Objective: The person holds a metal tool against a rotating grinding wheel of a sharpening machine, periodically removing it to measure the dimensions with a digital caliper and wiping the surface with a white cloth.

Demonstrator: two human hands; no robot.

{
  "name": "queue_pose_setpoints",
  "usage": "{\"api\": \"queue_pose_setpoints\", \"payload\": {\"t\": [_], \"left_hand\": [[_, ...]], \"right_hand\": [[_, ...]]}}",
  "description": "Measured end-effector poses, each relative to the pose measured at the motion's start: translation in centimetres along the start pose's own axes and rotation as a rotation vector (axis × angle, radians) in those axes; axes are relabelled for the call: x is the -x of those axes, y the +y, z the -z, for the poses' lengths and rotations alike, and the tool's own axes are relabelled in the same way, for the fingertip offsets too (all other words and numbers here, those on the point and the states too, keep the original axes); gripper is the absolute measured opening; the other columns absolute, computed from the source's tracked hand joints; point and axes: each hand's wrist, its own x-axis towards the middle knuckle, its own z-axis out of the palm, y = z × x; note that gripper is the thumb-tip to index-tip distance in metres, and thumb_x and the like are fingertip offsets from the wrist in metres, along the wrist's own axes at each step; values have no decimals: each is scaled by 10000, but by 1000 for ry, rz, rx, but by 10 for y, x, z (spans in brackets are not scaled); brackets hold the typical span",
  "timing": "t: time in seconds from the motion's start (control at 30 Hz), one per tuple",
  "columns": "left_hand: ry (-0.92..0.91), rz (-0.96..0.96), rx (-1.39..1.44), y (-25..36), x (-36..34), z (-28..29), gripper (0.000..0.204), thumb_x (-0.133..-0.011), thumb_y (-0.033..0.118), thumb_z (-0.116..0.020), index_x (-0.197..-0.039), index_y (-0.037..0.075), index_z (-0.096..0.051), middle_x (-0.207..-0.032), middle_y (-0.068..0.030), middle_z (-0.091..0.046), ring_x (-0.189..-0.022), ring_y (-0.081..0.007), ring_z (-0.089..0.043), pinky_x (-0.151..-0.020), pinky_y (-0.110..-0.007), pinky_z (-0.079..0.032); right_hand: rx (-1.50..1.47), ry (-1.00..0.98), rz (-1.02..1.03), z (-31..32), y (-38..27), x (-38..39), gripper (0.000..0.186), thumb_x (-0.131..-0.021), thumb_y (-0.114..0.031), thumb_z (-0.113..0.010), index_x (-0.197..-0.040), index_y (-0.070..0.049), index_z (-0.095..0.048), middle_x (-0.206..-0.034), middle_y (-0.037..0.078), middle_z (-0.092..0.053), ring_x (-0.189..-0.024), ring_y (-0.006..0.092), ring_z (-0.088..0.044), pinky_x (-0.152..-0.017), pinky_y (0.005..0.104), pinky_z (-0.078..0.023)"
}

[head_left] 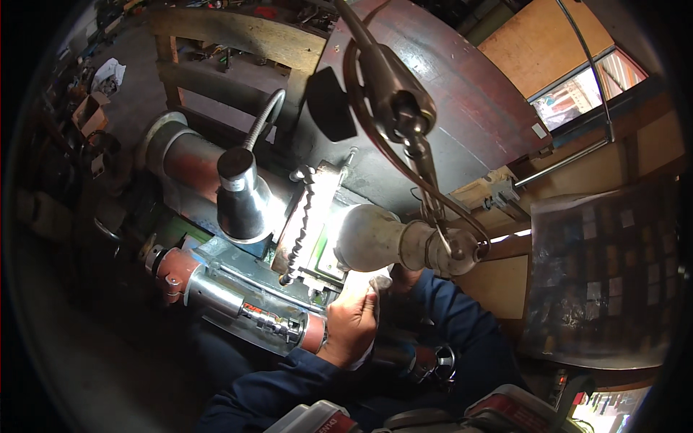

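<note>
Below the grey lamp shade (368,238), my left hand (349,326) is closed around a crumpled white cloth (379,278), which shows above the thumb and again beneath the palm. My right hand (406,278) is just to the right of the cloth, mostly behind the lamp shade, so its fingers are hidden. Both hands are at the near side of a brightly lit machine bed (325,252). A dark segmented hose (300,224) rises left of them. Close to my left wrist runs a machine shaft (271,322) with a red-brown collar (312,333).
The lamp's jointed arm (411,108) reaches down from above, over my right hand. A silver gooseneck lamp (242,198) stands to the left. Behind are a wooden frame (238,43) and a dark red panel (447,79). A plastic-covered board (599,281) hangs at right.
</note>
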Motion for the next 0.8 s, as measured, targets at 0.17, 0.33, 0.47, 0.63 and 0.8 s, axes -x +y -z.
{"api": "queue_pose_setpoints", "payload": {"t": [0.17,0.33,0.47,0.63,0.8], "left_hand": [[44,-41,1,1,0,-2,135,-914,55,-529,-875,-4,-645,-742,-221,-613,-682,-412,-621,-606,-417,-484],[27,-29,27,-6,2,-2,130,-875,6,-511,-820,-3,-628,-709,-203,-601,-620,-361,-605,-583,-393,-476],[42,-23,42,-6,1,-4,132,-884,27,-523,-825,3,-639,-713,-211,-601,-622,-372,-608,-576,-403,-471],[61,-32,51,3,-3,-2,131,-890,36,-529,-822,-8,-632,-695,-215,-589,-618,-378,-603,-571,-406,-461],[29,20,72,3,0,-1,135,-894,44,-538,-797,-17,-609,-689,-213,-582,-607,-373,-594,-566,-401,-455]], "right_hand": [[-3,-10,-1,3,-1,1,503,-908,-301,-638,-1311,-22,-524,-1241,188,-602,-1176,274,-564,-1025,395,-437],[10,-3,16,-1,-5,12,504,-905,-297,-642,-1309,-20,-523,-1241,191,-601,-1172,279,-566,-1022,397,-439],[-4,-25,7,-7,-3,3,505,-903,-293,-645,-1309,-18,-523,-1240,194,-600,-1169,283,-568,-1020,399,-441],[-31,-61,-22,-7,-4,-5,507,-899,-289,-650,-1307,-16,-522,-1240,197,-599,-1165,288,-570,-1018,401,-443],[-50,-97,-25,-8,-7,-4,509,-896,-284,-654,-1306,-13,-521,-1239,200,-598,-1161,293,-572,-1015,403,-445]]}}
